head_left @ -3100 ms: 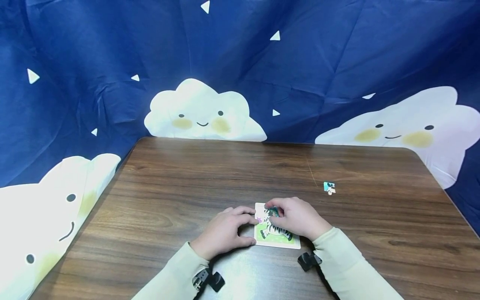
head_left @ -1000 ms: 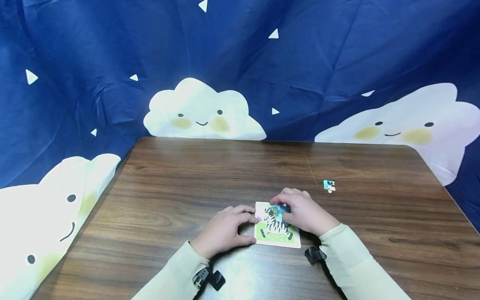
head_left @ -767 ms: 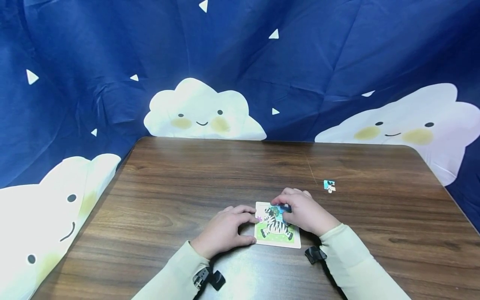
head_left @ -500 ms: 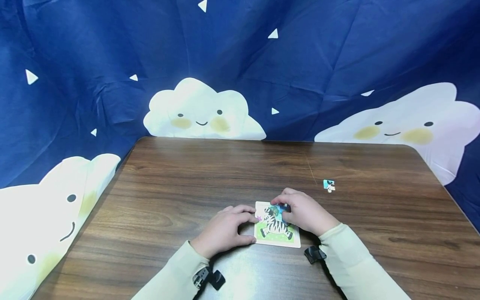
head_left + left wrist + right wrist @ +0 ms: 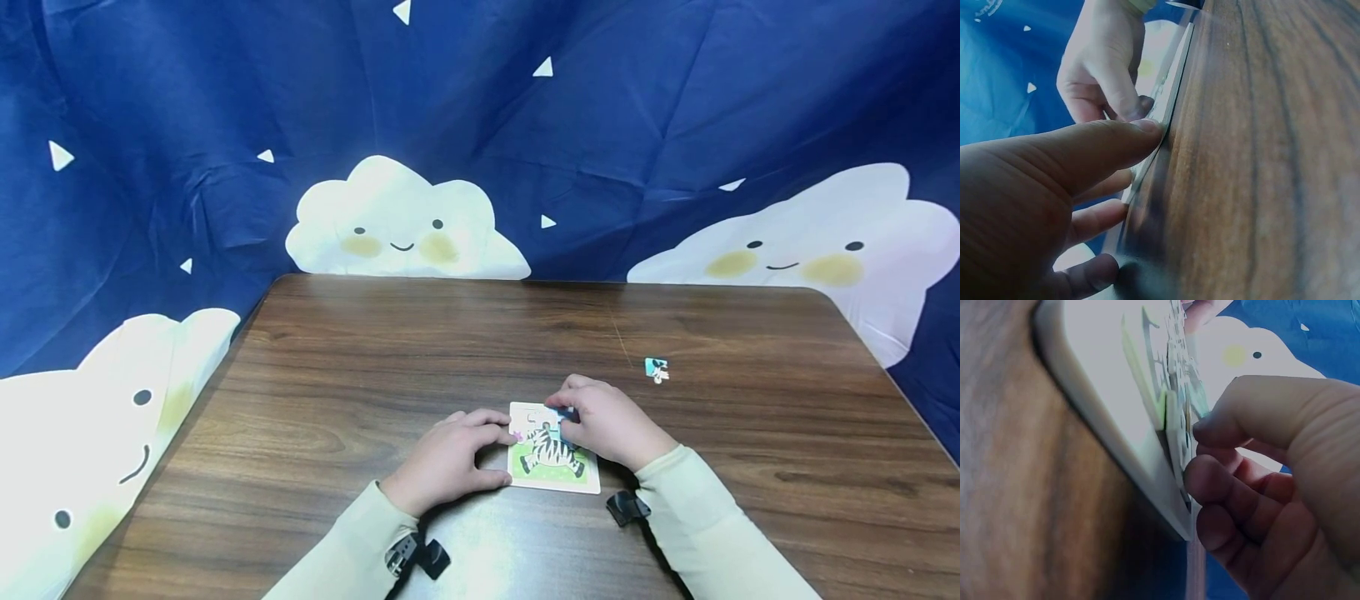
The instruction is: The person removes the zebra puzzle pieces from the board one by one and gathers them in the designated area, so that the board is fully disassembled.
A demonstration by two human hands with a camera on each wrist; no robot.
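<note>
A small zebra jigsaw puzzle (image 5: pixel 555 488) in a pale square frame lies flat on the table. My left hand (image 5: pixel 448 467) rests at its left edge, fingertips and thumb touching the rim. Over the upper right of the picture, my right hand (image 5: pixel 606 423) pinches a teal-blue puzzle piece (image 5: pixel 1197 394) between thumb and fingers, much of it hidden by them. Near the top of the picture, a whitish patch of the frame's base shows. In the left wrist view, the left thumb (image 5: pixel 1129 140) presses along the frame's side.
A loose puzzle piece (image 5: pixel 657 370), teal with black and white markings, lies on the brown wooden table (image 5: pixel 375 350) to the upper right of the puzzle. Behind the table hangs a blue curtain (image 5: pixel 600 125) printed with smiling clouds.
The right hand first shifted right along the puzzle. Since half a second ago, the tree part of the picture has left its spot, baring white base. The left hand stays put.
</note>
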